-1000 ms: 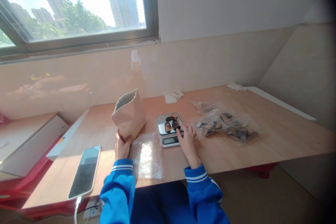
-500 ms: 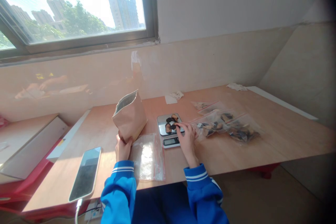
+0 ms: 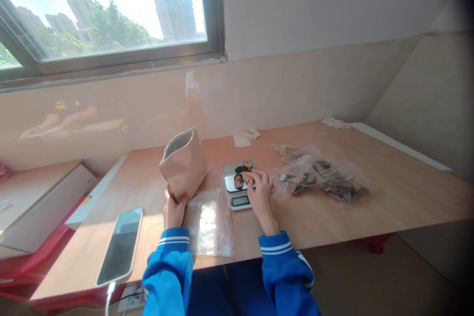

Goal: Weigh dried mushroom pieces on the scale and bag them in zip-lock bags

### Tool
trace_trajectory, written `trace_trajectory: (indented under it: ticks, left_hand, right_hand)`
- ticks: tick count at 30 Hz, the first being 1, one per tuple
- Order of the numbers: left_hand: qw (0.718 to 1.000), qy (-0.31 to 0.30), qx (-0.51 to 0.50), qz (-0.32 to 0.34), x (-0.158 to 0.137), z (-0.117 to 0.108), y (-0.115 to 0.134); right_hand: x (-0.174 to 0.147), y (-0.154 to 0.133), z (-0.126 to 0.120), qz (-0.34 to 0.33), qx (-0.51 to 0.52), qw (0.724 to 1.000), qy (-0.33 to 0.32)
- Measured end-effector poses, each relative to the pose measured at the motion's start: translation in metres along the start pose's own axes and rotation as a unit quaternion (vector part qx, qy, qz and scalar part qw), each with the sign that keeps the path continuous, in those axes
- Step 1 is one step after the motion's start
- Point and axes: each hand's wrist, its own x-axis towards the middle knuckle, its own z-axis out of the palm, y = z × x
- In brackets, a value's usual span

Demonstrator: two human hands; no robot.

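Observation:
My left hand (image 3: 174, 211) grips the lower front of an open-topped brown paper bag (image 3: 185, 170), which stands upright with a silvery lining. My right hand (image 3: 262, 195) is over the right side of a small digital kitchen scale (image 3: 229, 183), its thumb and fingers pinching a dark-edged, tan dried slice (image 3: 246, 176). Several similar dried slices (image 3: 238, 181) lie on the scale's metal plate. The display's digits cannot be read. Between my arms a stack of clear zip bags (image 3: 208, 224) lies flat, close to my left hand.
Right of the scale lie several zip bags of dried slices (image 3: 342, 185). A phone (image 3: 120, 244) with a white cable (image 3: 109, 296) is at the left front of the wooden table (image 3: 392, 192). Crumpled tissue (image 3: 250, 134) sits near the wall, under the window.
My right fingers have closed on a slice and lifted its edge a little from the scale plate. The display has gone from showing digits to looking blank. My left hand stays on the bag.

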Motion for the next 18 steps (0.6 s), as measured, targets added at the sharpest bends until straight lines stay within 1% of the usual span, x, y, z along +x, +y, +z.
trace_trajectory:
  ticks: [4, 8, 10, 14, 18]
  left_hand:
    - [1.000, 0.006, -0.001, 0.002, 0.000, -0.001, 0.002]
    - [1.000, 0.002, 0.009, 0.002, 0.001, 0.000, 0.002]
    - [1.000, -0.001, 0.011, 0.003, 0.001, 0.000, 0.002]
    - [1.000, 0.003, 0.007, 0.009, 0.001, 0.000, 0.001]
    - [1.000, 0.003, 0.006, 0.009, 0.001, -0.001, 0.002]
  right_hand:
    - [-0.010, -0.005, -0.002, -0.024, -0.021, 0.999, -0.039]
    - [-0.015, -0.009, 0.000, -0.067, -0.048, 0.994, -0.078]
    - [-0.015, -0.008, 0.000, -0.072, -0.053, 0.993, -0.080]
    - [-0.013, 0.000, -0.002, -0.054, -0.076, 0.993, -0.070]
    - [-0.013, 0.008, -0.004, -0.069, -0.084, 0.991, -0.083]
